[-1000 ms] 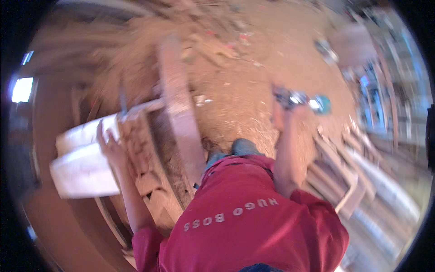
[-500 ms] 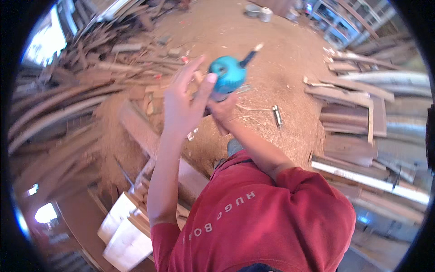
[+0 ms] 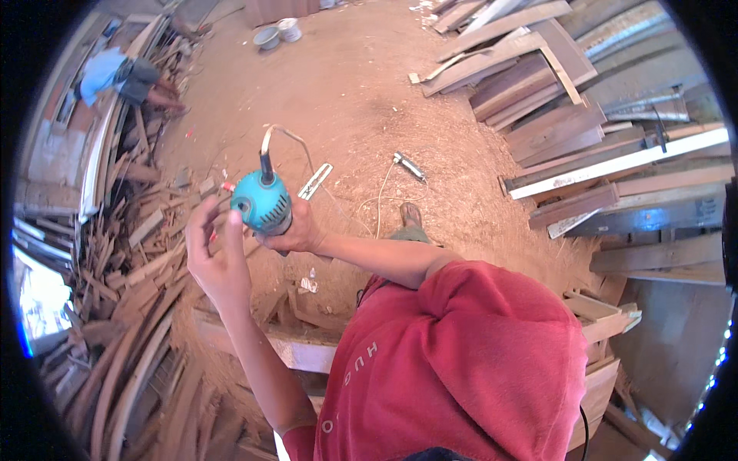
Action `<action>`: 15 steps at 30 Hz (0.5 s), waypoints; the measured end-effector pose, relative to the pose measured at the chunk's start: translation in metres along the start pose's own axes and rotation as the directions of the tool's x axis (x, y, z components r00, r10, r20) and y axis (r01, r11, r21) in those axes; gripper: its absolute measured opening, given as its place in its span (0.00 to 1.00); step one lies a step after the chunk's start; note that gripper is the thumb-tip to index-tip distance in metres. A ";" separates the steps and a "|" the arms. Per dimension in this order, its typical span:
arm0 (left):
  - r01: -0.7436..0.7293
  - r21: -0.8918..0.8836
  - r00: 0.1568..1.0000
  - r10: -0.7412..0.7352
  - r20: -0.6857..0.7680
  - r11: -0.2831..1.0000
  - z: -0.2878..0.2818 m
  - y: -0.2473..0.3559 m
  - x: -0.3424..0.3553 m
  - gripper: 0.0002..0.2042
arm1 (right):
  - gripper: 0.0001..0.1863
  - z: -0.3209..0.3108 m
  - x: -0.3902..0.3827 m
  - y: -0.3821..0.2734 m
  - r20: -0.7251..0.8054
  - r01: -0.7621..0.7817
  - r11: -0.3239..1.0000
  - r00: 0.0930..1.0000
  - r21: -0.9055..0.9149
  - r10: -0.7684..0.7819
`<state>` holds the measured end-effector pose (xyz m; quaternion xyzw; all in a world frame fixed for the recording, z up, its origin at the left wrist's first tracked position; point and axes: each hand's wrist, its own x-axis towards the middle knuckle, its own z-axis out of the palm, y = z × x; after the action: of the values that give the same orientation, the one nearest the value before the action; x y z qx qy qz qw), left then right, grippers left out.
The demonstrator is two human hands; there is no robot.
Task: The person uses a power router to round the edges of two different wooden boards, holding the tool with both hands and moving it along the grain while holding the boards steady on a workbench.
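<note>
A corded power tool (image 3: 262, 203) with a rounded teal housing and dark vent slots is held up in front of me. My right hand (image 3: 304, 230) grips its lower body, and the palm and tool hide its underside. Beside the tool's left side is my left hand (image 3: 217, 250), its fingers apart and slightly bent, the thumb close to the housing. Whether that thumb touches it I cannot tell. From the top of the tool a cord (image 3: 290, 134) loops up and away to the right.
A pale slotted strip (image 3: 314, 183) and a small corded device (image 3: 410, 166) lie on the shavings-covered floor. Scrap wood (image 3: 150, 223) heaps up at left; boards (image 3: 530, 84) stack at right. Two buckets (image 3: 277, 35) stand far off. Another person (image 3: 115, 75) bends at the far left.
My view has turned, so the tool and both hands now appear further left and lower. The other person has come into view. My right hand keeps its grip on the tool.
</note>
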<state>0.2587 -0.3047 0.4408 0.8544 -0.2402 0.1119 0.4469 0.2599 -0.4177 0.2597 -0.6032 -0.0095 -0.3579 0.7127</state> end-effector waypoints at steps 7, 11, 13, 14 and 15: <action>0.236 -0.224 0.955 -0.268 -0.124 0.946 0.102 -0.104 0.004 0.26 | 0.34 -0.192 0.133 0.061 -0.568 -0.194 0.973 0.790 0.125 0.230; 0.708 -0.132 0.698 -0.715 -0.016 0.694 0.183 -0.263 -0.100 0.27 | 0.17 -0.353 0.202 0.035 -0.642 0.063 0.693 0.442 0.718 0.626; 0.570 0.336 0.726 -0.651 0.221 0.750 0.205 -0.352 -0.162 0.24 | 0.13 -0.452 0.214 0.049 -0.645 0.263 0.610 0.507 0.747 0.572; -0.041 0.701 0.913 -0.259 0.317 0.712 0.226 -0.385 -0.184 0.23 | 0.13 -0.496 0.220 0.056 -0.676 0.366 0.578 0.515 0.730 0.527; -0.036 0.666 0.771 -0.403 0.492 0.745 0.246 -0.373 -0.211 0.22 | 0.13 -0.561 0.191 0.058 -0.746 0.478 0.573 0.457 0.666 0.484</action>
<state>0.2622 -0.2592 -0.0511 0.9630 -0.2267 -0.1413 0.0350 0.1972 -0.9982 0.1422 0.0826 0.2004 -0.5651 0.7960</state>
